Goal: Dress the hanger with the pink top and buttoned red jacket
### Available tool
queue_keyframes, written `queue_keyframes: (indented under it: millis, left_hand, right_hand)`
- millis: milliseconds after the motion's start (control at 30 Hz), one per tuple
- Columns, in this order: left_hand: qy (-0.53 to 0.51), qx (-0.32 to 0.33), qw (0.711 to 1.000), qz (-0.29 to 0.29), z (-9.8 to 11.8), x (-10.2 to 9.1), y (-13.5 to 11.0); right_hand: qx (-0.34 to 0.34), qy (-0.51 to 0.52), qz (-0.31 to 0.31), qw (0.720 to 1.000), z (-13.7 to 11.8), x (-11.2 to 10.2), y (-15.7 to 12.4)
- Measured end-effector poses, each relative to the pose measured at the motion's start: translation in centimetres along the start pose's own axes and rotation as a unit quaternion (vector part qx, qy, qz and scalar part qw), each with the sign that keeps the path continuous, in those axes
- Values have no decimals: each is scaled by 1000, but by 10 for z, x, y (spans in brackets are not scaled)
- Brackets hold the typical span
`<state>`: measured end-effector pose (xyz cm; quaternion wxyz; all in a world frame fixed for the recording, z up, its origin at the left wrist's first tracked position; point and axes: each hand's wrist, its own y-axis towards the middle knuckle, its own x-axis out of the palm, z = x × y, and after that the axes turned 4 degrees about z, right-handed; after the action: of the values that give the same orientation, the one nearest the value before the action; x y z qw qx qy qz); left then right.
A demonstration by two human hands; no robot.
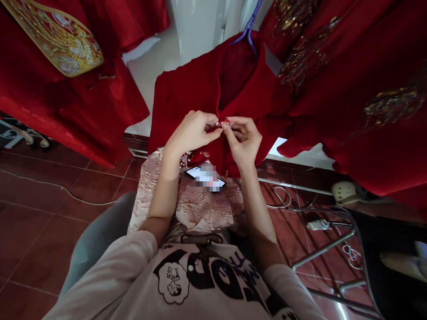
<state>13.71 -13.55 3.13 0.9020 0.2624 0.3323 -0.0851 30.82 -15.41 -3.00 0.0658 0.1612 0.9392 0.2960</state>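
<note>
Jacket [187, 102] of red cloth hangs from a purple hanger [248, 29] in the head view, its front just past the centre toward twelve o'clock. A small bead trim [224, 122] sits at the base of its neck opening, between both hands: the left hand [196, 131] pinches it from nine o'clock, the right hand [245, 140] from three, thumbs against fingers. The jacket looks soft and limp, likely to swing if tugged, so its front edge beside the trim seems the steadiest hold; the trim looks light, fiddly and perhaps fragile, best nipped at its ends. Fingertips cover much of the trim, so how it is attached cannot be told. At six o'clock from the hands, a phone [206, 178] has its screen blurred out; the hanger's top is cut off.
</note>
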Motion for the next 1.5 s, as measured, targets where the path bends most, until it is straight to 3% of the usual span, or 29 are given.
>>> queue_keyframes:
  millis: [300,500,867,1233,1500]
  left_hand:
    - [91,80,992,-30,15,-2,0]
    - [138,90,986,-39,13,-2,-2]
    - [209,73,974,-39,20,3,-5]
    - [241,61,967,-57,14,9,4]
    - [228,65,971,-29,2,18,9]
  right_hand:
    - [-72,-75,36,994,9,0,-5]
    - [-100,-106,11,989,9,-6,-2]
    - [-61,-109,-35,992,10,-10,2]
    - [-15,-23,-95,995,26,-14,28]
    - [-2,-17,-121,992,25,-13,45]
